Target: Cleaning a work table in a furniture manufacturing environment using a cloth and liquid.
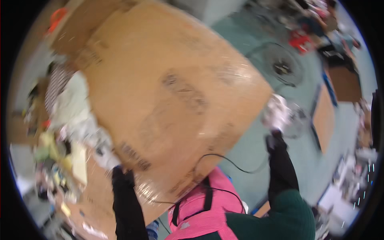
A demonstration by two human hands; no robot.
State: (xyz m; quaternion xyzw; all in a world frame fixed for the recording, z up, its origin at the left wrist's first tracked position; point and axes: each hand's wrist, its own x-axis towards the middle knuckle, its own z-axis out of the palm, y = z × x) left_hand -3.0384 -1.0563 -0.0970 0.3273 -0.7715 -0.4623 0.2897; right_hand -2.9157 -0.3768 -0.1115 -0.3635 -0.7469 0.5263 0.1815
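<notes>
A large brown cardboard box (pixel 168 88) with dark print and a glossy, film-like sheen fills the middle of the view. My left hand (pixel 107 157), in a white glove, is against its lower left edge; the fingers cannot be made out. At the box's right corner is my right hand (pixel 277 112), also white-gloved and smeared by motion. Whether it grips the corner or only touches it is unclear. Both forearms wear black sleeve covers.
A standing fan (pixel 282 66) is beyond the right corner, with black cables (pixel 236 166) running nearby. Cardboard panels (pixel 323 118) lean at the right. Crumpled white material (pixel 72 104) and mixed scraps (pixel 56 164) lie at the left. People (pixel 340 42) are at the far right.
</notes>
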